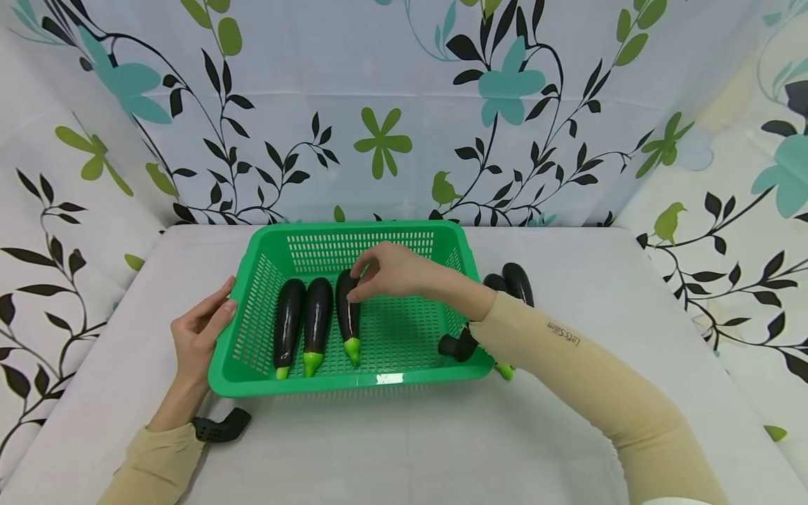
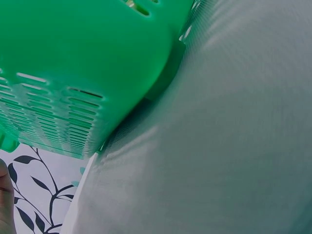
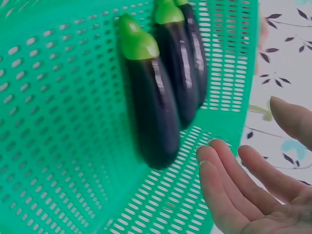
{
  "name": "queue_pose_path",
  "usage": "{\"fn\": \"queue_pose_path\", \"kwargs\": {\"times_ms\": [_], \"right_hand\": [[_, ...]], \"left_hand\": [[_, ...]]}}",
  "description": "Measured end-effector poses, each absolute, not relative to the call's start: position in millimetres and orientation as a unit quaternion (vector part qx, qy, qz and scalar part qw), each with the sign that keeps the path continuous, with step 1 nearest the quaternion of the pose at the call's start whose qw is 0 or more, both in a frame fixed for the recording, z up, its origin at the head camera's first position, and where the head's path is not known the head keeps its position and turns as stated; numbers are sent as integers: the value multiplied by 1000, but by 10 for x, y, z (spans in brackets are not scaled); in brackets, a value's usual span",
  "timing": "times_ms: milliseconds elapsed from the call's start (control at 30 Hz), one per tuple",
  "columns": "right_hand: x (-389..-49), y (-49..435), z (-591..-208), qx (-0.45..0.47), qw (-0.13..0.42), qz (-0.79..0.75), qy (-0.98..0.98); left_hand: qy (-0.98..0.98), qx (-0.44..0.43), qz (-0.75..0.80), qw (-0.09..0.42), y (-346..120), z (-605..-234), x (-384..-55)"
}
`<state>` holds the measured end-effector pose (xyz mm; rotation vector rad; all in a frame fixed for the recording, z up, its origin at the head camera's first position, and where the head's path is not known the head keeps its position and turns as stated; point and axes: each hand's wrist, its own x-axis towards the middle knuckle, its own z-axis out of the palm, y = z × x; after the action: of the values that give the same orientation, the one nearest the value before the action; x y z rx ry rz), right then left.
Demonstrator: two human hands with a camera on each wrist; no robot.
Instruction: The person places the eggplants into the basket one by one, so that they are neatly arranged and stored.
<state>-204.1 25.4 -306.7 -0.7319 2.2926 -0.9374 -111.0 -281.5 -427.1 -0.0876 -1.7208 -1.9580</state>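
A green plastic basket [image 1: 404,382] holds three dark purple eggplants with bright green stem ends: a left one [image 1: 289,326], a middle one [image 1: 318,322] and a right one [image 1: 348,322]. My right hand [image 1: 394,270] is over the far end of the right eggplant. In the right wrist view its fingers [image 3: 229,190] and thumb are spread apart, with nothing between them, just off the nearest eggplant [image 3: 153,107]. My left hand [image 1: 198,333] touches the basket's left rim with extended fingers and thumb. The left wrist view shows the basket's outer wall [image 2: 73,58] close up.
More eggplants [image 1: 517,283] lie on the white-covered table [image 1: 404,449] right of the basket, partly hidden by my right sleeve [image 1: 568,358]. Black mounts sit on my left wrist [image 1: 222,426] and right wrist [image 1: 459,345]. A patterned cloth [image 1: 391,91] hangs behind the table.
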Motion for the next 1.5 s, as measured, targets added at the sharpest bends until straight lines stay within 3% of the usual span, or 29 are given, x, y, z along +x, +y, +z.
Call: {"fn": "queue_pose_path", "kwargs": {"times_ms": [800,1500], "right_hand": [[-1892,1033,-2673,-267,224,-420,838],[-1940,1896,-2973,-192,146,-450,860]], "left_hand": [[-627,-37,-732,265,-2818,-4276,-1122],[-637,-23,-723,266,-2820,-4276,-1112]]}}
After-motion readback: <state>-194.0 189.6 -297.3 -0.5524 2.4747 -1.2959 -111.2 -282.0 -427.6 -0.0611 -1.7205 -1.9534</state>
